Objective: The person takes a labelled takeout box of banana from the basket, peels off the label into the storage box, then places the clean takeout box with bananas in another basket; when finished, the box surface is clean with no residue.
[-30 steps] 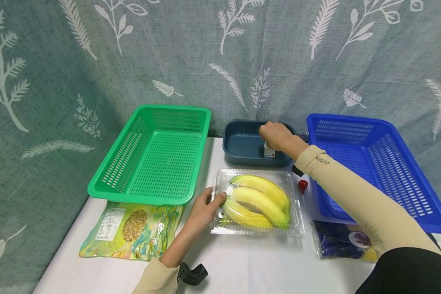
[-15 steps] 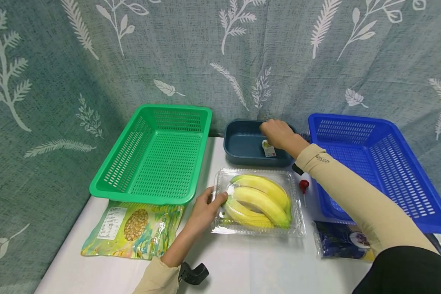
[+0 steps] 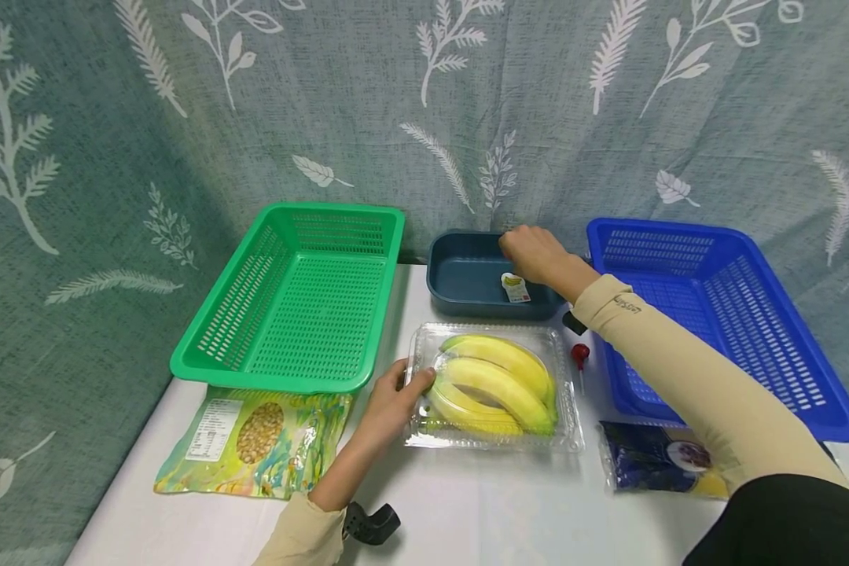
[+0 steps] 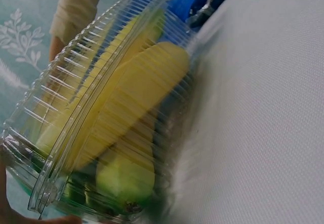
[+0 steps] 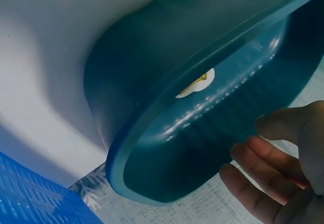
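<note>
The left hand (image 3: 385, 405) grips the left edge of the clear clamshell box (image 3: 571, 393) of bananas (image 3: 498, 381) on the white surface (image 3: 495, 511). The right hand (image 3: 534, 253) hovers empty over the dark-blue tub (image 3: 467, 308), fingers loosely bent. Inside, the banana label (image 3: 515, 288), partly covered a second ago, now shows whole.

Patterned grey-green fabric (image 3: 354, 102) hangs along 2 sides, back and left, pale leaf sprigs scattered right across it; and below, the white worktop (image 3: 495, 511), soft shadows falling over it.
</note>
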A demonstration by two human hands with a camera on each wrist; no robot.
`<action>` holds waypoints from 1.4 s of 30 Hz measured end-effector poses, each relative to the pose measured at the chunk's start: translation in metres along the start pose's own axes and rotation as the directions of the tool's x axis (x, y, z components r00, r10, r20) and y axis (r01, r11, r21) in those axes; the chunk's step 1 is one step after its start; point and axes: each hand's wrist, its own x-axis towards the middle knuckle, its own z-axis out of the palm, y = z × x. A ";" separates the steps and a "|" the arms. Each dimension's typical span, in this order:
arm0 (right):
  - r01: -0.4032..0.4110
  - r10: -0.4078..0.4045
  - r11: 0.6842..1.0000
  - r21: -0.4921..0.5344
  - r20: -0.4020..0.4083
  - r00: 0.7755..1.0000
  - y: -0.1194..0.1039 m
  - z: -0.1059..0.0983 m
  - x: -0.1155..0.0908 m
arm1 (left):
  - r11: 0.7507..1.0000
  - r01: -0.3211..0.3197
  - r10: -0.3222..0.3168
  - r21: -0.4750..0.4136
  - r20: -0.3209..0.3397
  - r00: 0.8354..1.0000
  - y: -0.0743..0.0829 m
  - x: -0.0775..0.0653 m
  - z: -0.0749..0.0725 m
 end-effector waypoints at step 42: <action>0.009 0.032 0.973 0.232 -0.169 0.985 -0.023 -0.034 -0.093 | 1.000 -0.001 0.001 -0.020 -0.001 1.000 0.003 -0.001 0.003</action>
